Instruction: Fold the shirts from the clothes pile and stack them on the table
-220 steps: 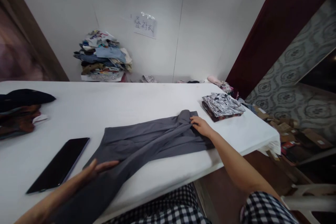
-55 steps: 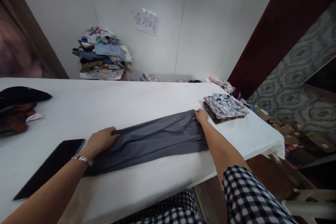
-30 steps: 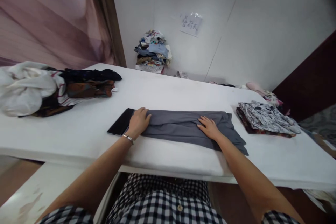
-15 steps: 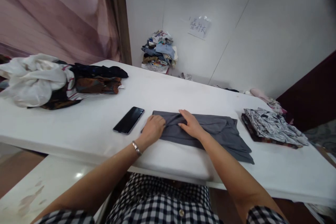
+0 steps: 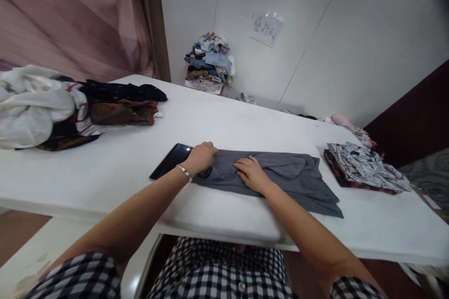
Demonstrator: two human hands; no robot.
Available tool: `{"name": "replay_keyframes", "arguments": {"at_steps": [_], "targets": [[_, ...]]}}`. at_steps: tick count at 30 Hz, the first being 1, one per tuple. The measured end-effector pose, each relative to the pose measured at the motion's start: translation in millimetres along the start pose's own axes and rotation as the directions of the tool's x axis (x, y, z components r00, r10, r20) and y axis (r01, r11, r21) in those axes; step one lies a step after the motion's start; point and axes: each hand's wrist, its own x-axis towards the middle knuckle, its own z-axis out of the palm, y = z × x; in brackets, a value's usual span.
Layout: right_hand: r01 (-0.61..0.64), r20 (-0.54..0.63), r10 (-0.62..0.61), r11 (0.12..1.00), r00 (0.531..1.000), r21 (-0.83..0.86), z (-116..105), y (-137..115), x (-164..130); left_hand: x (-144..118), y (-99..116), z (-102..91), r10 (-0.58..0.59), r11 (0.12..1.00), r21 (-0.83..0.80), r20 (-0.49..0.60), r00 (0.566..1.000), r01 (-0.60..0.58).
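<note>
A dark grey shirt [image 5: 287, 173], folded into a long strip, lies across the white table in front of me. At its left end my left hand [image 5: 202, 156] is closed on the far corner of the cloth, its fingertips partly hidden. My right hand [image 5: 253, 175] rests flat on the middle of the shirt, open, with fingers pointing left. Loose creases run through the right half of the fabric. Just left of my left hand lies a black phone [image 5: 171, 161], partly covered by the hand and wrist.
Folded patterned clothes [image 5: 365, 166] are stacked at the table's right. A heap of white, black and brown clothes [image 5: 119, 112] sits at the left. Beyond the white table [image 5: 224, 121], a tall clothes pile [image 5: 210, 63] stands by the wall beneath a paper sign [image 5: 265, 29].
My left hand has shifted slightly up and left along the shirt's end, now overlapping the phone. My right hand has lowered from the far edge and flattened on the cloth, which looks smoother there.
</note>
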Motion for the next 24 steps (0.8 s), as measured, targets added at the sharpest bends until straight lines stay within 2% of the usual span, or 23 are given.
{"name": "replay_keyframes", "arguments": {"at_steps": [6, 8, 11, 16, 19, 21, 24], "targets": [[-0.021, -0.087, 0.025, 0.999, 0.996, 0.049, 9, -1, -10, 6, -14, -1.8, 0.097, 0.995, -0.025, 0.175, 0.98, -0.094], [-0.035, -0.113, 0.044, 0.996, 0.993, 0.078, 12, 1, -10, 8, -17, -3.4, 0.097, 0.995, -0.026, 0.192, 0.977, -0.093], [-0.044, -0.139, 0.061, 0.992, 0.988, 0.118, 15, 2, -10, 16, -22, -6.1, 0.085, 0.996, -0.022, 0.166, 0.983, -0.082], [-0.055, -0.176, 0.085, 0.984, 0.981, 0.168, 12, 0, -10, 40, -35, -12.2, 0.003, 0.999, -0.037, 0.054, 0.999, -0.001], [-0.08, -0.162, 0.109, 0.981, 0.981, 0.178, 9, -4, -3, 53, -42, -8.6, -0.053, 0.997, -0.052, 0.063, 0.997, 0.056], [-0.099, -0.153, 0.126, 0.98, 0.98, 0.174, 7, -6, 4, 56, -43, -4.4, -0.079, 0.994, -0.066, 0.052, 0.995, 0.083], [-0.109, -0.149, 0.134, 0.98, 0.98, 0.164, 5, -7, 13, 48, -37, -2.7, -0.124, 0.988, -0.092, -0.031, 0.992, 0.121]]}}
